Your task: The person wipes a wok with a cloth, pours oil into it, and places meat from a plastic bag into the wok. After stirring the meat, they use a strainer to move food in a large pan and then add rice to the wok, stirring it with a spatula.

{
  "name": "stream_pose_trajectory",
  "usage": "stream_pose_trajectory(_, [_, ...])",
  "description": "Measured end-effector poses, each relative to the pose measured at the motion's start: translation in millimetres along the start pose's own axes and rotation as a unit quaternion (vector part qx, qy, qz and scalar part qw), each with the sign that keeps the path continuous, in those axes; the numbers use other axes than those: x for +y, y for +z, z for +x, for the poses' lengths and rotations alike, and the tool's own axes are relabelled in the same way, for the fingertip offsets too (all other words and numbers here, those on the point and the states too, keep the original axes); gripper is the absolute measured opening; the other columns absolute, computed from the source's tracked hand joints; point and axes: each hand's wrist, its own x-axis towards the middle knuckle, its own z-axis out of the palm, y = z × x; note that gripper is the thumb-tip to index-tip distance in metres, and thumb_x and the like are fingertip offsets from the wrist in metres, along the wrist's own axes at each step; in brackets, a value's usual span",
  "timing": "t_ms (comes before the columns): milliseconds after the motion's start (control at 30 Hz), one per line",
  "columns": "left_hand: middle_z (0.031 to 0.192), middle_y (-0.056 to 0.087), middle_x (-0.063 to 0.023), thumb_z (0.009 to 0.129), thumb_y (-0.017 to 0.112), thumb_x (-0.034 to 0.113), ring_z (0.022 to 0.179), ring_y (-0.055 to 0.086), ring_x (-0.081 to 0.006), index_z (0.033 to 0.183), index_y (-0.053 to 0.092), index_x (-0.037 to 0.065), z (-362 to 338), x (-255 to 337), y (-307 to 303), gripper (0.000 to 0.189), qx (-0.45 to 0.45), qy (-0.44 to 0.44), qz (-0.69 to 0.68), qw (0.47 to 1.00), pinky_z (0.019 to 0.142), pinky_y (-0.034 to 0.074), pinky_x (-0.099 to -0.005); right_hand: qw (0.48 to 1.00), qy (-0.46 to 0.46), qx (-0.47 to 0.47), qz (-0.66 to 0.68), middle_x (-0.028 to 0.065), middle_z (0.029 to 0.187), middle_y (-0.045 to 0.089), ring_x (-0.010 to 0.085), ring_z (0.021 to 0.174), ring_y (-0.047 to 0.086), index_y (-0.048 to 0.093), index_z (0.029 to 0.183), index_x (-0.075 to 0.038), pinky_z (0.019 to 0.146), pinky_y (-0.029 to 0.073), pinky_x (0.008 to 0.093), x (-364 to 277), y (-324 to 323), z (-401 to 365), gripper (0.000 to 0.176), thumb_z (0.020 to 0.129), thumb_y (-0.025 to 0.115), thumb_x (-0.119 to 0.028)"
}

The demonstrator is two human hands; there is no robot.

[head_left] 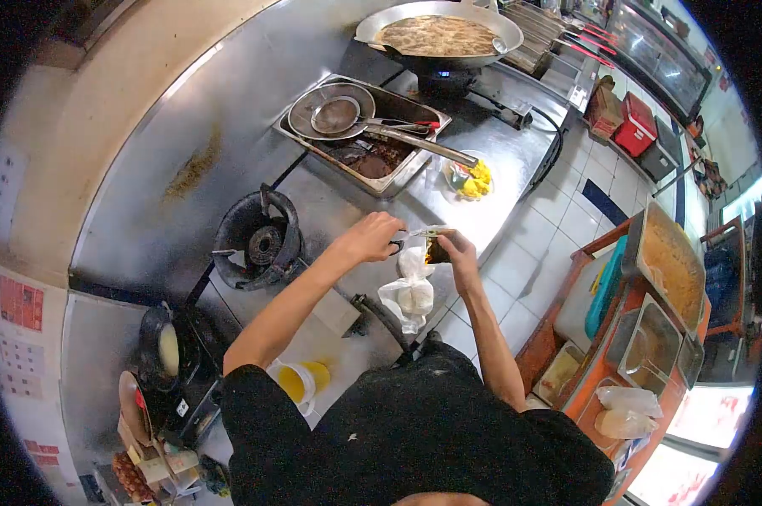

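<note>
My left hand (pixel 372 236) is closed around scissors (pixel 397 246), with a dark loop handle showing below the fingers. Close beside it, my right hand (pixel 455 255) grips a small dark packet (pixel 436 250) with yellow bits at its near edge. A white, crumpled plastic bag (pixel 413 287) hangs just below and between the hands, bunched in at its middle. Farther out on the steel counter, a clear bowl (pixel 457 187) holds yellow pieces.
Beyond the hands sits a steel tray (pixel 385 187) with strainers (pixel 334 115) across it. A large wok (pixel 372 34) of bubbling oil stands at the back. A gas burner (pixel 263 240) lies left, a yellow-filled tub (pixel 317 375) near my left arm. An orange cart (pixel 558 316) stands right.
</note>
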Motion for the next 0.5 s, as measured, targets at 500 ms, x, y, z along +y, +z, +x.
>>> stream_pose_trajectory(500, [0.09, 0.063, -0.0196, 0.073, 0.067, 0.013, 0.087, 0.06, -0.0379, 0.104, 0.06, 0.005, 24, 10, 5, 0.032, -0.025, -0.016, 0.007, 1.0, 0.08, 0.047, -0.0445, 0.999, -0.035, 0.025, -0.032, 0.0046, 0.086, 0.066, 0.0091, 0.072, 0.061, 0.063, 0.1, 0.001, 0.066, 0.05, 0.0242, -11, -2, 11, 0.021, 0.088, 0.061, -0.016])
